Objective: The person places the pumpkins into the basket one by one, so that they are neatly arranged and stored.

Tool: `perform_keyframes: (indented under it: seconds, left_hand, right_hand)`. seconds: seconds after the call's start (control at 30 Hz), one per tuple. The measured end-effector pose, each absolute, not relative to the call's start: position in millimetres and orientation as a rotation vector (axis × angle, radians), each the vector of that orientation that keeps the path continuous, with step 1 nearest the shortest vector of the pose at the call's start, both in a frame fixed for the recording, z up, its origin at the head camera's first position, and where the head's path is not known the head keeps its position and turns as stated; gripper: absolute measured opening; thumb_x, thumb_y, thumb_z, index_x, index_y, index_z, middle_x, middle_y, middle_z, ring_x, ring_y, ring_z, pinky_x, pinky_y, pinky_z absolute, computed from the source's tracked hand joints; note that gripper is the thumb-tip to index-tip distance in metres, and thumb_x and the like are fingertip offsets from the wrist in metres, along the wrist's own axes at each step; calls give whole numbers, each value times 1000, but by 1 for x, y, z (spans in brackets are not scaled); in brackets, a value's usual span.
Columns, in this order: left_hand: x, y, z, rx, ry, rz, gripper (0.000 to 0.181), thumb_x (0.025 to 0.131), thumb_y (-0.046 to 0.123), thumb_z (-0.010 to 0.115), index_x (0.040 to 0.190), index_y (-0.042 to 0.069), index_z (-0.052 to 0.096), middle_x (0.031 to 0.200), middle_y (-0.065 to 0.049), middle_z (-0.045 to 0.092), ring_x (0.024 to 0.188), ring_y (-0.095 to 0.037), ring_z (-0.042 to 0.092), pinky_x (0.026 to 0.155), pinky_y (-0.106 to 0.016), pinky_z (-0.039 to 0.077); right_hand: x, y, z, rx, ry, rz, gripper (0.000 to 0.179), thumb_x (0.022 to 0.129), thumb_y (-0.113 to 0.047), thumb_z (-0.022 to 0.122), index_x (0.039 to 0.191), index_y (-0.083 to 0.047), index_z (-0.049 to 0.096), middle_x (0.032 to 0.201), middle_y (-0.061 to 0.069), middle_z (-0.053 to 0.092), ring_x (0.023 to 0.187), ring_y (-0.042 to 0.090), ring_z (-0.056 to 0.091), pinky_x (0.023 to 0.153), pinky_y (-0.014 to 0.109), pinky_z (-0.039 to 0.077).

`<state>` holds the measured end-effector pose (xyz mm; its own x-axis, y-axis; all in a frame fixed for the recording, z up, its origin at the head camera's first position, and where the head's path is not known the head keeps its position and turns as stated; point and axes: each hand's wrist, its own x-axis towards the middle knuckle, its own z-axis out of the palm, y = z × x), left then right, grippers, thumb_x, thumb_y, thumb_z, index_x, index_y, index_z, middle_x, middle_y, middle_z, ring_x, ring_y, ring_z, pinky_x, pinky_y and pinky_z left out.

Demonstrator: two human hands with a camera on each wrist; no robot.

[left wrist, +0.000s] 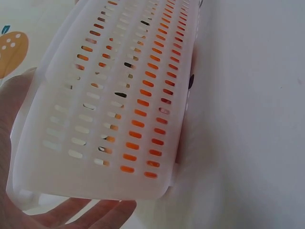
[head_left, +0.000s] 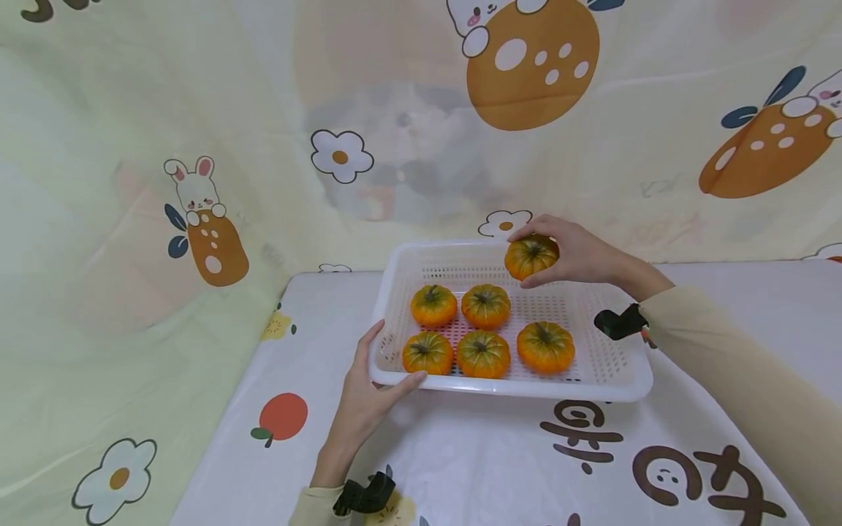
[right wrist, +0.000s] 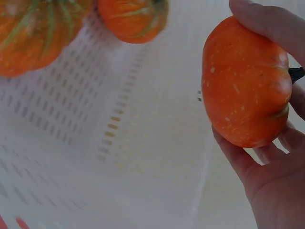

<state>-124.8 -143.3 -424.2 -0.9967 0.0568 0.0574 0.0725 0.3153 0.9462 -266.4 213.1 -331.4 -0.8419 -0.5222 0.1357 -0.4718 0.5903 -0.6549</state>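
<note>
A small orange-and-green pumpkin [head_left: 531,256] is held between the thumb and fingers of my right hand [head_left: 588,252], above the back part of a white plastic basket [head_left: 520,387]. In the right wrist view this pumpkin [right wrist: 245,83] shows its smooth orange underside, and its dark stem points toward the palm. Several similar pumpkins sit inside the basket, among them a front-right one [head_left: 546,347] and a back-left one [head_left: 433,305]. My left hand [head_left: 371,398] grips the basket's front-left corner, thumb over the rim. The left wrist view shows its perforated side wall [left wrist: 114,109] close up.
Under the basket lies a white printed cloth [head_left: 473,453] with lettering and fruit pictures. Behind and to the left hangs a pale curtain [head_left: 408,212] printed with rabbits and flowers. Black camera straps sit on both wrists.
</note>
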Motion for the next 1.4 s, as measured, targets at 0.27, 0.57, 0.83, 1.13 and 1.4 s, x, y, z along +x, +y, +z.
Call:
perform_keyframes:
  seconds: [0.27,0.57,0.83,1.13,1.4]
  left_hand:
    - [-127,-145,-426,-152,-2513,-1866,101,84,34,90,164,27,30,156,-7,50,125,-30,60,103,-52,53]
    - [-128,-145,-425,-153,-2520,-1856,101,83,37,91,163,29,30,154,-6,53,124,-28,60,103,-53,51]
    - [-127,-145,-425,-131,-2528,-1838,101,82,37,91,163,30,31,154,-4,53,124,-28,59,103,-54,51]
    - [-127,-146,-426,-136,-2518,-1852,100,83,36,91,163,28,31,153,-5,53,123,-28,59,103,-53,51]
    - [-127,-145,-426,-158,-2511,-1848,100,83,35,91,163,27,31,154,-6,52,124,-30,59,103,-53,52]
  right_hand:
    - [-267,206,-350,-808,2732,-938,59,80,-14,92,130,1,64,132,24,56,119,40,53,106,61,47]
    - [-270,204,-375,-712,2708,-839,57,81,-15,90,129,3,65,131,25,57,119,41,54,107,61,47]
    - [-271,201,-385,-612,2700,-795,61,81,-16,91,131,5,63,132,27,57,119,43,53,108,62,45]
    - [-273,198,-386,-547,2679,-813,62,79,-16,92,130,6,64,131,27,59,119,44,52,110,63,44]
    - [-271,195,-386,-527,2651,-809,62,81,-16,92,130,7,62,132,28,58,120,45,51,111,63,42]
